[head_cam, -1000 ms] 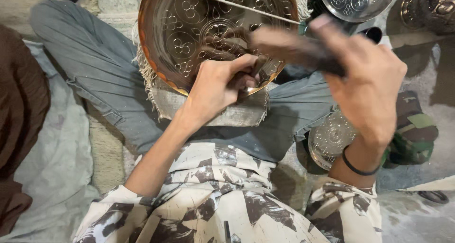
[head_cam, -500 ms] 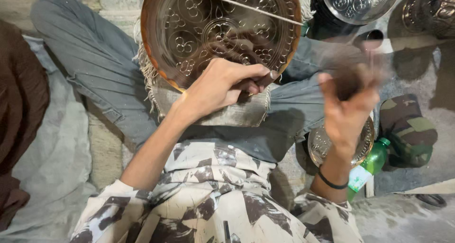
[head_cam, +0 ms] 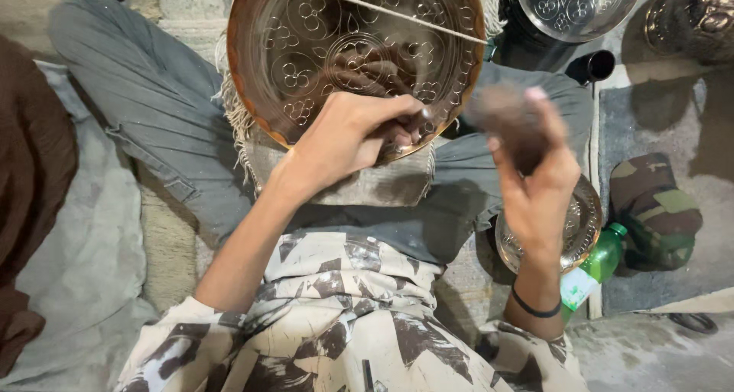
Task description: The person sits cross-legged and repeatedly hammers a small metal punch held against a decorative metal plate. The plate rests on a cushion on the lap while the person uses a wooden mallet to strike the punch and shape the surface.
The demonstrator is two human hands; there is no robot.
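I see left fingers (head_cam: 397, 121) curled tight round a thin metal punch (head_cam: 423, 114), tip pressed on the lower rim zone of the engraved copper tray (head_cam: 306, 48). Left hand (head_cam: 348, 136) rests on the tray's near edge, over a grey pad (head_cam: 367, 186) beneath. Right hand (head_cam: 535, 178) is raised just right of the tray, fingers wrapped round a dark mallet (head_cam: 505, 121); it's motion-blurred, shape hard to make out. Small gap between mallet and punch, open air there.

Beyond the left fingers the tray runs up and gets cut by the top edge; a thin rod (head_cam: 382, 10) crosses its face. Under the right wrist sits a small engraved dish (head_cam: 581, 224), half hidden by the hand. Green bottle (head_cam: 600, 258) lies just right of it, camo cap (head_cam: 654, 212) further right. Silver tray (head_cam: 577, 6) at the top, cropped. Dark metal vessel (head_cam: 699, 17) in the top corner, blurry, cropped.

Count: three engraved round pieces, one bottle, one cap, one punch, one mallet. Tight room right of the hands; cloth-covered floor (head_cam: 84, 239) left is roomier.
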